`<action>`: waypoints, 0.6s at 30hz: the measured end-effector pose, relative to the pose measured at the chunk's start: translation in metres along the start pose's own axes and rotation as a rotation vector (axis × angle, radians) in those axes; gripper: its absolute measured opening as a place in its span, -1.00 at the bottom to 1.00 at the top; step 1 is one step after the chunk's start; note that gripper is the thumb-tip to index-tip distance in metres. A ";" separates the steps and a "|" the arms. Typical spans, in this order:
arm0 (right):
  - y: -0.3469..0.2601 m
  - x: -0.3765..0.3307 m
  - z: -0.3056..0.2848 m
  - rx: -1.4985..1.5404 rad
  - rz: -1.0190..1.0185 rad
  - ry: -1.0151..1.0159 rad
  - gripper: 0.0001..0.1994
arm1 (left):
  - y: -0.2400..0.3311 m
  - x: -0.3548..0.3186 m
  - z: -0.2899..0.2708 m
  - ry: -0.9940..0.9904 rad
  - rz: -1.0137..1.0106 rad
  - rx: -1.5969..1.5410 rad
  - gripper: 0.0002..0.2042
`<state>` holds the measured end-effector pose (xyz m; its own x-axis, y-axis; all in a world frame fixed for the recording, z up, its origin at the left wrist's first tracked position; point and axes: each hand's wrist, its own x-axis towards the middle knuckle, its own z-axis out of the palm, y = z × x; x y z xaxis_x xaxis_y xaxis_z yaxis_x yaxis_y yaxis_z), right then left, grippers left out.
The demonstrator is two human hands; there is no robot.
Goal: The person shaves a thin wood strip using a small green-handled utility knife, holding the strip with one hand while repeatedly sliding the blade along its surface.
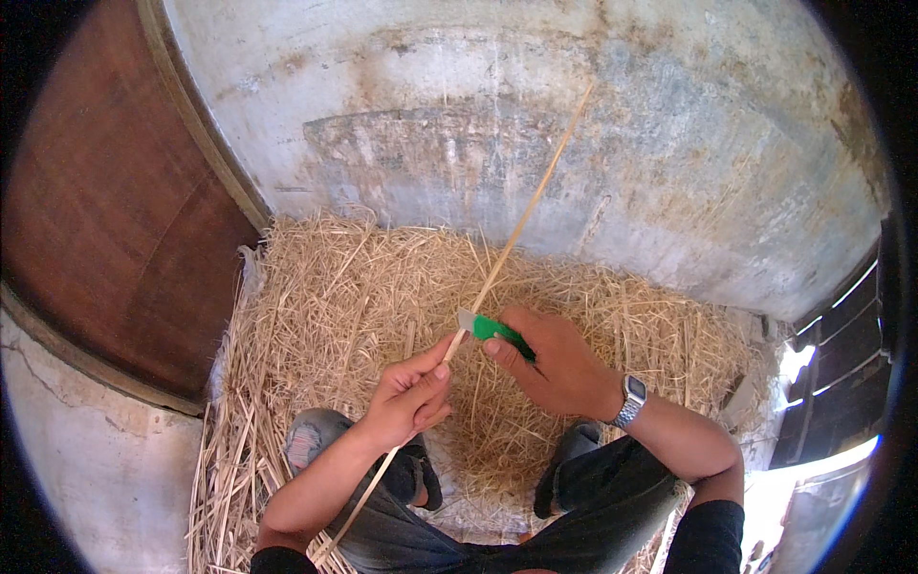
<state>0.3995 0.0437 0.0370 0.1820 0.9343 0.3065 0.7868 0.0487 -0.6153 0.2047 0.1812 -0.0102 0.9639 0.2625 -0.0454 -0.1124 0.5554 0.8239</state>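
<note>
My left hand (pixel 411 394) pinches a long pale straw stalk (pixel 531 206) that slants from the lower left, past my left arm, up toward the wall at the upper right. My right hand (pixel 550 359), with a silver wristwatch (pixel 629 400) on its wrist, grips a small knife with a green handle (pixel 497 330). Its short blade rests against the stalk just above my left fingers. Both hands hover over my knees.
A thick heap of loose straw (pixel 335 306) covers the floor ahead and to the left. A stained plaster wall (pixel 574 143) rises behind it. A brown wooden door (pixel 105 220) stands at the left. Dark slats with bright gaps (pixel 841 364) are at the right.
</note>
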 end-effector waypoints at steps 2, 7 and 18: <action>-0.004 -0.001 0.000 -0.040 0.049 -0.058 -0.66 | -0.002 0.000 0.000 0.004 0.015 0.005 -0.54; -0.004 -0.002 0.004 -0.099 0.085 -0.046 -0.69 | -0.004 0.000 0.001 0.002 0.016 0.039 -0.53; 0.014 0.011 0.003 -0.386 0.043 0.036 -0.60 | 0.016 0.003 0.014 0.081 -0.108 -0.057 -0.56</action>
<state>0.4106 0.0563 0.0294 0.2344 0.9193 0.3161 0.9409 -0.1328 -0.3115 0.2089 0.1804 0.0109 0.9487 0.2602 -0.1796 -0.0246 0.6270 0.7786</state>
